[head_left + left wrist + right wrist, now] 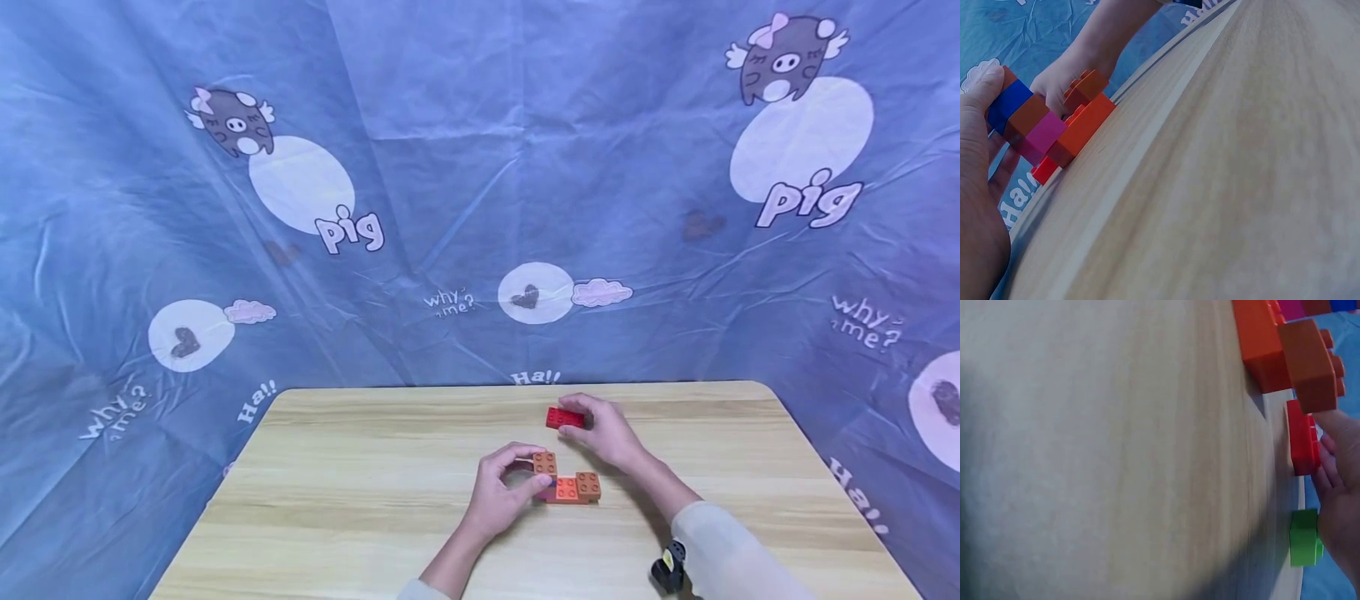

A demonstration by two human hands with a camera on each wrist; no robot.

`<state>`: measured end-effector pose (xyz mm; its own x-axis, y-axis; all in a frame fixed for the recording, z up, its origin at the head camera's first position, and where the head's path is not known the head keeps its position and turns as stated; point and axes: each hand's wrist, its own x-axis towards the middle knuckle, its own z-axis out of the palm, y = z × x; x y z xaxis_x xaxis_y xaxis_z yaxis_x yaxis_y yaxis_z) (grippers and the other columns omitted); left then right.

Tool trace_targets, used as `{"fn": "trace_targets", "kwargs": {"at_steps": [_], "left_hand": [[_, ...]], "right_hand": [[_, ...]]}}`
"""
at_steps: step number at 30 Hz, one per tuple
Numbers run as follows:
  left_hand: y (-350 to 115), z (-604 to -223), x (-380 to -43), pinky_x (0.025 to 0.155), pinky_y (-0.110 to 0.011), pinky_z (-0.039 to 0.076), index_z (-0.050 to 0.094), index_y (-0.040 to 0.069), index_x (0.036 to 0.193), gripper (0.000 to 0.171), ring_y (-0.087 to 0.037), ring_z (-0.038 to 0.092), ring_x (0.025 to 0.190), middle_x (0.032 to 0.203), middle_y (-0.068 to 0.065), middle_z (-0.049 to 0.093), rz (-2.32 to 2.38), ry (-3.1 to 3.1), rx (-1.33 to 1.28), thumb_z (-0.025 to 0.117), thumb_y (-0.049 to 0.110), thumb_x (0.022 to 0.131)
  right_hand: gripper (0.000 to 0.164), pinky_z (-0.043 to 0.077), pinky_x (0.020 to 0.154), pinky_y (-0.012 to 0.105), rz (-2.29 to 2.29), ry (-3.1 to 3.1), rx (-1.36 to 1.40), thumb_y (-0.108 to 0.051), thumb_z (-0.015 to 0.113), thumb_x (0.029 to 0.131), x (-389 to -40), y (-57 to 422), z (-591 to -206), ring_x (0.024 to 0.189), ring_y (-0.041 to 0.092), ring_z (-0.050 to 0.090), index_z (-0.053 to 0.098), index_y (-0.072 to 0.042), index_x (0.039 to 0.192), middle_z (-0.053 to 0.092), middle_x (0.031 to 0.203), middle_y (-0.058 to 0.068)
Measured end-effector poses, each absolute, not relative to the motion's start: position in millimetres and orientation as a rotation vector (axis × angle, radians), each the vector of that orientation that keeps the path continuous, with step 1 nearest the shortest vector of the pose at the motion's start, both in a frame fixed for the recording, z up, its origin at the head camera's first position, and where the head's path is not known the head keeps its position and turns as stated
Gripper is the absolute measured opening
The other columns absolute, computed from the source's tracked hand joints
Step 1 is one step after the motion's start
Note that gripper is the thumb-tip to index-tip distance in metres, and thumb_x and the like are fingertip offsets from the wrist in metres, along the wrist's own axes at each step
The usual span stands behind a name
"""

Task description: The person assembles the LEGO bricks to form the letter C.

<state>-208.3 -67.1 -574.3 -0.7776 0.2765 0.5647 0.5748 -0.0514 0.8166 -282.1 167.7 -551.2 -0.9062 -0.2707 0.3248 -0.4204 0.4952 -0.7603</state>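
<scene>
My left hand (501,492) holds a built stack of toy building bricks by its tall left end. In the left wrist view that column shows an orange-brown brick, a blue brick (1010,105), another orange-brown brick (1029,114) and a pink brick (1045,134). Beside the pink one is a long bright orange brick (1085,132), with an orange-brown brick (588,483) on its right end. Farther back, my right hand (609,435) grips a red brick (555,417) lying on the table, thumb in front and fingers behind; its right end is partly covered.
A green brick (1304,537) stands near the right hand in the right wrist view; the head view does not show it. The wooden table (360,483) meets a blue printed cloth (442,208) at its back edge. A black device (667,571) sits by the right sleeve.
</scene>
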Motion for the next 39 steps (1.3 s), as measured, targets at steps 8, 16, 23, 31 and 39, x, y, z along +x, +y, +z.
{"fn": "trace_targets", "kwargs": {"at_steps": [8,16,23,31,39], "left_hand": [[-65,-574,-207,0.089,-0.04,0.064,0.073,0.006,0.125,0.035,-0.02,0.075,0.1,0.112,-0.01,0.077,-1.872,-1.977,-0.934,0.081,0.003,0.091],[-63,-575,-206,0.09,-0.04,0.064,0.073,0.006,0.125,0.036,-0.02,0.075,0.1,0.111,-0.01,0.077,-1.881,-1.991,-0.922,0.082,0.004,0.09],[-65,-573,-206,0.089,-0.04,0.064,0.073,0.006,0.124,0.035,-0.021,0.076,0.099,0.11,-0.01,0.077,-1.86,-1.988,-0.922,0.081,0.004,0.09],[-66,-570,-206,0.088,-0.039,0.064,0.073,0.006,0.123,0.034,-0.019,0.075,0.099,0.109,-0.011,0.077,-1.865,-1.98,-0.923,0.081,0.003,0.09],[-67,-570,-207,0.09,-0.037,0.064,0.074,0.008,0.124,0.033,-0.02,0.076,0.1,0.111,-0.01,0.078,-1.857,-1.973,-0.939,0.08,0.004,0.092]], "right_hand": [[0.039,0.062,0.092,0.051,1.074,-2.598,0.605,-0.005,0.087,0.085,-278,165,-556,0.106,0.036,0.075,0.075,-0.002,0.121,0.077,0.118,0.017],[0.037,0.061,0.096,0.052,1.131,-2.503,0.572,-0.006,0.086,0.088,-267,173,-553,0.11,0.037,0.074,0.075,-0.004,0.123,0.076,0.121,0.016],[0.036,0.057,0.104,0.044,1.158,-2.359,0.708,-0.008,0.083,0.091,-247,179,-531,0.118,0.03,0.071,0.076,-0.01,0.126,0.075,0.128,0.007],[0.034,0.047,0.106,0.013,1.211,-2.227,0.861,-0.002,0.082,0.09,-217,179,-508,0.117,0.024,0.071,0.08,-0.016,0.12,0.075,0.127,0.003],[0.045,0.045,0.109,0.014,1.127,-2.123,1.069,0.006,0.081,0.086,-196,173,-500,0.118,0.022,0.07,0.077,-0.018,0.124,0.073,0.127,0.005]]}}
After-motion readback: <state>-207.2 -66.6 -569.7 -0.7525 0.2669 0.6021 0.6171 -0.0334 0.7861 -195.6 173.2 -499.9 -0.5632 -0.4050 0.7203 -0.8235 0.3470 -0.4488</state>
